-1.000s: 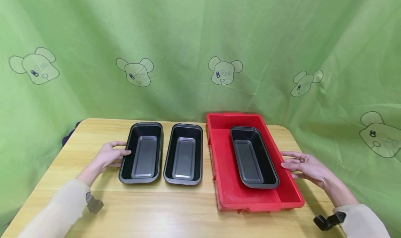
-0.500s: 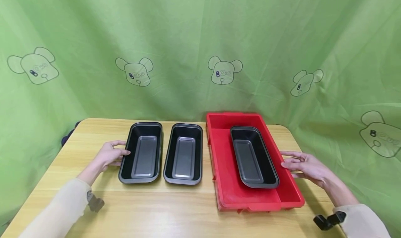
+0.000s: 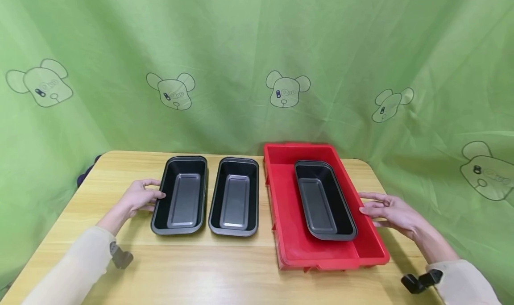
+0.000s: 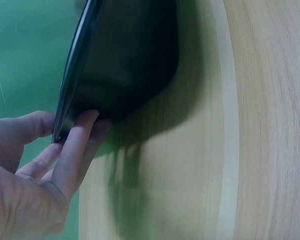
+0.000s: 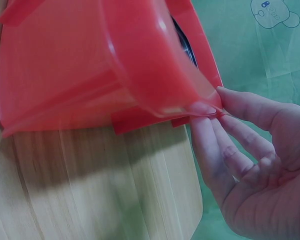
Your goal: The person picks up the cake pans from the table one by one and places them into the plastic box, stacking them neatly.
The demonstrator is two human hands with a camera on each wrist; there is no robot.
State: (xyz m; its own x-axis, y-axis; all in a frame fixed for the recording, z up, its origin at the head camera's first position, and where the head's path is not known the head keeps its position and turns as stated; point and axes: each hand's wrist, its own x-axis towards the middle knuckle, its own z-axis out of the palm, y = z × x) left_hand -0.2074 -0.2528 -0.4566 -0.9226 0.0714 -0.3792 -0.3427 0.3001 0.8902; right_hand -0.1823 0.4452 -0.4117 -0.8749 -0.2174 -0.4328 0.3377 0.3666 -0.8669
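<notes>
Three dark grey loaf pans are in the head view. My left hand (image 3: 137, 197) pinches the left rim of the leftmost loaf pan (image 3: 184, 202), thumb over the edge and fingers beneath, as the left wrist view also shows. A second loaf pan (image 3: 234, 202) lies just to its right, a narrow gap between them. The third loaf pan (image 3: 317, 206) sits slightly askew inside a red plastic tray (image 3: 289, 238). On that tray's right side my right hand (image 3: 395, 215) pinches the rim, with thumb on top and fingers underneath. The pan's underside partly hides the left fingertips.
Everything stands on a light wooden table (image 3: 192, 269), whose rounded far corners show. A green curtain (image 3: 225, 37) printed with bear heads hangs behind it and down both sides. Small dark devices are strapped at both cuffs.
The view shifts very slightly. Both hands keep their holds on the pan and the tray, and the loaf pans and tray stay in place.
</notes>
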